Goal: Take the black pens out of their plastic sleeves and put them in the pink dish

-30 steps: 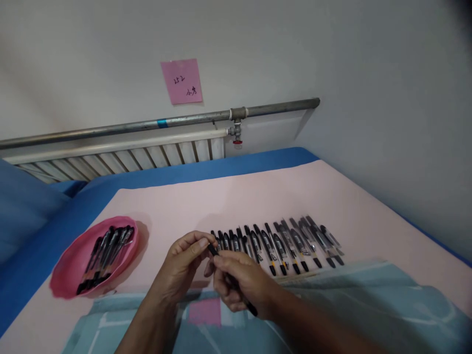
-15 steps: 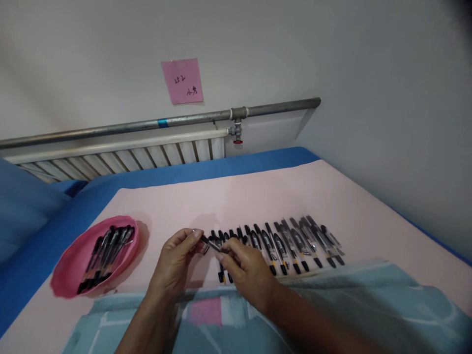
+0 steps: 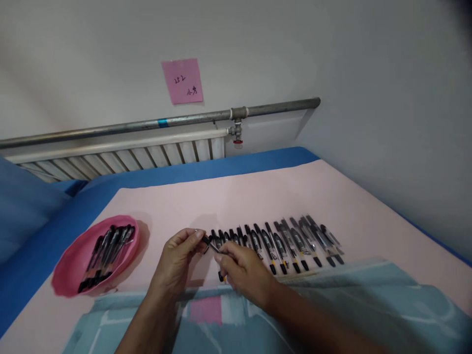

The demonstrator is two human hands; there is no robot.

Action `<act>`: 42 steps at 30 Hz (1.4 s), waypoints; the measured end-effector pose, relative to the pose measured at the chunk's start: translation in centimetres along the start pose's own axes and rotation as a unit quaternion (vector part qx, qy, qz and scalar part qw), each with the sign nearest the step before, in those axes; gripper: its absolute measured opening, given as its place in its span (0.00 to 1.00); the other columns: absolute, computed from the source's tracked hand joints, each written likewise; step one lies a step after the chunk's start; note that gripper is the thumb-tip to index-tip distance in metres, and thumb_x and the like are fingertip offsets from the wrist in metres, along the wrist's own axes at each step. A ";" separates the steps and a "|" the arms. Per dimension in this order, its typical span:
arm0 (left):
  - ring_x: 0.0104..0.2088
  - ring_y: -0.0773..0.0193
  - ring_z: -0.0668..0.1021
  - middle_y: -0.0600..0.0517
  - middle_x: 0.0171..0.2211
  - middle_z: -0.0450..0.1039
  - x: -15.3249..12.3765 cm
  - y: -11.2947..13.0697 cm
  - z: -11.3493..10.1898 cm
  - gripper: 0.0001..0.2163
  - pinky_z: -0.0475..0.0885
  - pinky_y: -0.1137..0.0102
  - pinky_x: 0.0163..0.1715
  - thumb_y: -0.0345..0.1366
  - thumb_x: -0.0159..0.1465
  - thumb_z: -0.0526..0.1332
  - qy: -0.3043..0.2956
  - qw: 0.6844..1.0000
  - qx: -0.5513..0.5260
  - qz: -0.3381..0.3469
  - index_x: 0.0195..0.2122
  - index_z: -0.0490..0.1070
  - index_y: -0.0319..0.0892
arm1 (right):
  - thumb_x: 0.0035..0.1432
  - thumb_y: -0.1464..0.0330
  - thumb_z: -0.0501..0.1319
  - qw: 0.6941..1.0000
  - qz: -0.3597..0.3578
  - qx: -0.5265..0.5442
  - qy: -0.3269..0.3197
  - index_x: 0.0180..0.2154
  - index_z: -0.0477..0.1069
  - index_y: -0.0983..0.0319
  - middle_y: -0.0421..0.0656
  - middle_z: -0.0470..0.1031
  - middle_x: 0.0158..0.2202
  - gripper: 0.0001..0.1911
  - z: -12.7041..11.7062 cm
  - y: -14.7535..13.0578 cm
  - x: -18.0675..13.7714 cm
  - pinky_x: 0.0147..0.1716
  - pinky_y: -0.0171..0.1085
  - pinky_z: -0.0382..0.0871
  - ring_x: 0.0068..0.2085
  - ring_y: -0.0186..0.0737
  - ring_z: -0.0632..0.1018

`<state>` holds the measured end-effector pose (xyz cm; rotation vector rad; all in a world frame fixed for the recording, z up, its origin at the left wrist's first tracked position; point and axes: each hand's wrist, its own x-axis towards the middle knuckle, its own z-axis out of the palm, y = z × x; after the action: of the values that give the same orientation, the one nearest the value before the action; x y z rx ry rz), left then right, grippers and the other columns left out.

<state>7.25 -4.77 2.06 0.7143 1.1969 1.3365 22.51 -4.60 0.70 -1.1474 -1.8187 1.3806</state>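
My left hand (image 3: 176, 265) and my right hand (image 3: 245, 271) meet over the pink sheet (image 3: 236, 201), both pinching one black pen (image 3: 211, 244). The left fingers grip its cap end and the right fingers close on the barrel, which is mostly hidden under that hand. Just beyond the hands lies a row of black pens (image 3: 280, 242), several side by side, stretching to the right. A pink bowl (image 3: 73, 263) at the left holds several more black pens (image 3: 105, 250).
A light blue patterned cloth (image 3: 350, 300) covers the near edge. Blue bedding (image 3: 44, 231) borders the pink sheet at left and back. A radiator (image 3: 118, 156), a metal pipe (image 3: 165, 120) and a pink note (image 3: 182, 81) are on the wall behind.
Both hands with the pen moved forward and down toward the left end of the row. The pen now lies flatter, with less of its barrel showing below my right hand.
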 end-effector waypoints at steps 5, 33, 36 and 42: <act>0.24 0.71 0.69 0.55 0.20 0.69 -0.1 -0.1 -0.1 0.07 0.62 0.76 0.28 0.37 0.51 0.65 -0.003 0.999 0.046 0.016 0.24 0.72 0.38 | 0.57 0.65 0.52 0.992 -0.050 -0.107 0.032 0.28 0.61 0.61 0.35 0.62 0.21 0.07 0.0 0.5 -0.1 0.23 0.30 0.52 0.23 0.29 0.64; 0.19 0.68 0.67 0.55 0.18 0.67 1.7 -1.1 -2.3 0.06 0.57 0.75 0.21 0.33 0.45 0.66 0.054 0.940 0.334 0.035 0.22 0.70 0.40 | 0.56 0.65 0.52 0.999 0.004 0.025 0.043 0.27 0.62 0.61 0.35 0.62 0.19 0.08 -1.2 -0.2 0.5 0.21 0.29 0.55 0.21 0.28 0.63; 0.21 0.69 0.72 0.54 0.21 0.71 1.6 0.1 -2.3 0.09 0.67 0.75 0.23 0.31 0.45 0.67 0.040 0.996 0.069 -0.038 0.27 0.68 0.39 | 0.57 0.65 0.51 1.000 0.000 0.012 0.013 0.28 0.62 0.61 0.34 0.61 0.19 0.08 -0.8 -0.3 0.2 0.21 0.29 0.54 0.22 0.29 0.63; 0.29 0.64 0.78 0.48 0.28 0.76 1.9 0.5 -1.9 0.03 0.75 0.70 0.32 0.25 0.53 0.61 0.081 0.984 -0.149 -0.049 0.28 0.69 0.36 | 0.56 0.67 0.52 0.998 -0.027 -0.062 -0.018 0.26 0.62 0.61 0.35 0.63 0.19 0.08 0.5 0.1 -0.3 0.23 0.30 0.52 0.23 0.30 0.64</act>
<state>4.95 -3.31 1.55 0.3358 1.1113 1.4721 22.29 -5.07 0.44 -1.1326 -1.9701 1.2819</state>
